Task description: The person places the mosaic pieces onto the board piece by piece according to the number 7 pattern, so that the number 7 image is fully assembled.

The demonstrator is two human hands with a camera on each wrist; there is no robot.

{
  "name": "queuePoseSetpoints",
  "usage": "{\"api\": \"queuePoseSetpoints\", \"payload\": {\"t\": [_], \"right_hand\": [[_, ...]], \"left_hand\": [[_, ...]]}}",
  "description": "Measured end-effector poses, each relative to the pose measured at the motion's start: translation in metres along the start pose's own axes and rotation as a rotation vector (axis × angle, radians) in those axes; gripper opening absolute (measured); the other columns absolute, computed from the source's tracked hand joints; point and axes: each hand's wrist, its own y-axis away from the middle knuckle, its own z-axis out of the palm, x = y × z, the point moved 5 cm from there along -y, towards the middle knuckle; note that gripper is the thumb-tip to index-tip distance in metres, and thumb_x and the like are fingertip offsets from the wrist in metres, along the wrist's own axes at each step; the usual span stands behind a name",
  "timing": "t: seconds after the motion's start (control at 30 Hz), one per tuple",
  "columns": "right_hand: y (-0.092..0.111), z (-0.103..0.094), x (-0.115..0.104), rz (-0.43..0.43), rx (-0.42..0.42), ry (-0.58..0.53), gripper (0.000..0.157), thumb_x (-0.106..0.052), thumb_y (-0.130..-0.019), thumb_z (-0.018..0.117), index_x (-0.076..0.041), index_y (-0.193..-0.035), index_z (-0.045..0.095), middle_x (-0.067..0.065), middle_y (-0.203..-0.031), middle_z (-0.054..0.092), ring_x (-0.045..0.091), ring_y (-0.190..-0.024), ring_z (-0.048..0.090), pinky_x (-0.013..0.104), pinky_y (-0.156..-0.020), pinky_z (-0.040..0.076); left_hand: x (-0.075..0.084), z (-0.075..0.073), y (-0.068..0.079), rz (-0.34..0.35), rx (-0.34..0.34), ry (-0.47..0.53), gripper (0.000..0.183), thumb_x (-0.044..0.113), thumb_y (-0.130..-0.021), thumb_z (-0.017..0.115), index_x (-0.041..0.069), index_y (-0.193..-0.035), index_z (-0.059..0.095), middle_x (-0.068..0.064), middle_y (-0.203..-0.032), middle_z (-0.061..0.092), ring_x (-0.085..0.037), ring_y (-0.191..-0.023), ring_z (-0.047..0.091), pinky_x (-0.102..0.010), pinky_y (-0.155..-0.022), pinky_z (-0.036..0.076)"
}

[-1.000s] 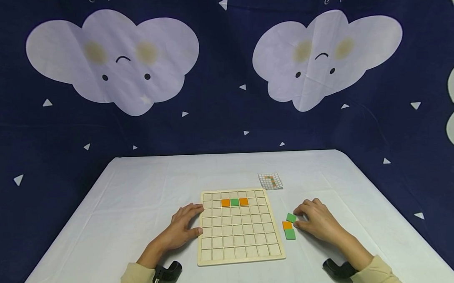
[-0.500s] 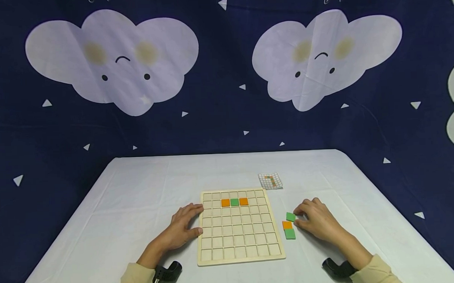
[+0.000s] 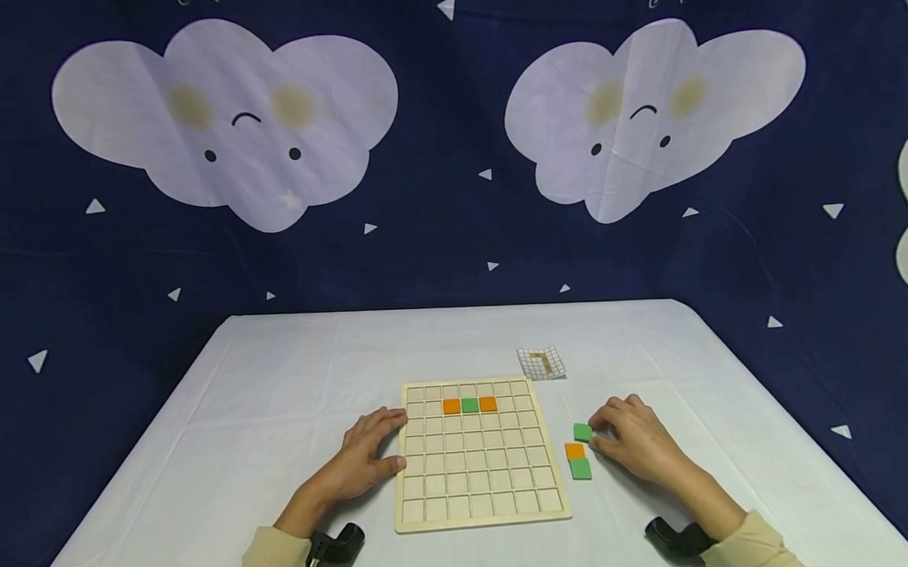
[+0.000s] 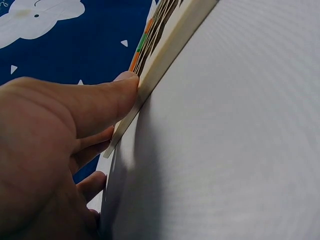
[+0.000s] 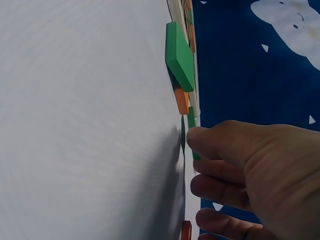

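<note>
A wooden grid board (image 3: 468, 529) lies on the table with an orange, a green and an orange tile (image 3: 487, 404) in a row near its far edge. My left hand (image 3: 362, 453) rests at the board's left side, its thumb against the wooden edge in the left wrist view. Right of the board, my right hand (image 3: 640, 444) pinches a green tile (image 3: 583, 432) between thumb and fingers. Just nearer lie an orange tile (image 3: 575, 451) and another green tile (image 3: 580, 469), the green one overlapping the orange in the right wrist view. The thumb partly hides the pinched tile there.
A small card (image 3: 542, 363) printed with a coloured grid pattern lies past the board's far right corner. A red piece (image 5: 186, 231) shows at the bottom of the right wrist view. Behind the white table (image 3: 291, 356) hangs a dark blue cloth (image 3: 453, 258) with clouds.
The green tile at my right fingertips has turned from slanted to nearly square and shifted slightly away from the orange tile. My left hand and the board have stayed in place.
</note>
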Motion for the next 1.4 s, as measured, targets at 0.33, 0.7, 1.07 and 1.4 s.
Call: {"api": "queuePoseSetpoints", "payload": {"t": [0.33,0.7,1.07,1.4], "right_hand": [[-0.005,-0.005,-0.008,-0.019,0.038,-0.029,0.021,-0.022,-0.073,0.078,-0.015,-0.091,0.071,-0.006,-0.088,0.062,0.011,-0.082,0.045,0.032,-0.074,0.038],[-0.014,-0.007,-0.026,-0.069,0.053,-0.064,0.02,-0.022,-0.074,0.077,-0.014,-0.091,0.071,-0.006,-0.089,0.063,0.011,-0.083,0.045,0.032,-0.075,0.038],[-0.024,-0.006,-0.044,-0.083,0.043,-0.113,0.02,-0.022,-0.075,0.077,-0.014,-0.092,0.071,-0.006,-0.089,0.062,0.012,-0.084,0.044,0.03,-0.075,0.038],[-0.033,-0.003,-0.059,-0.116,0.016,-0.121,0.021,-0.023,-0.077,0.075,-0.015,-0.095,0.071,-0.005,-0.093,0.063,0.012,-0.085,0.043,0.031,-0.077,0.039]], "left_hand": [[-0.001,0.001,0.0,-0.002,0.009,-0.005,0.06,0.022,-0.084,0.069,0.004,-0.137,0.047,-0.013,-0.148,0.039,-0.04,-0.143,0.02,-0.061,-0.115,0.003],[-0.001,0.001,-0.001,0.002,0.006,-0.001,0.061,0.023,-0.084,0.069,0.005,-0.138,0.046,-0.012,-0.148,0.039,-0.04,-0.143,0.019,-0.061,-0.115,0.002],[-0.001,0.001,-0.001,-0.003,0.01,-0.01,0.06,0.021,-0.084,0.069,0.005,-0.137,0.047,-0.012,-0.148,0.039,-0.039,-0.143,0.021,-0.061,-0.115,0.003],[-0.001,0.0,0.0,-0.001,0.013,-0.012,0.06,0.022,-0.084,0.069,0.005,-0.137,0.047,-0.012,-0.148,0.04,-0.04,-0.143,0.02,-0.061,-0.115,0.003]]}}
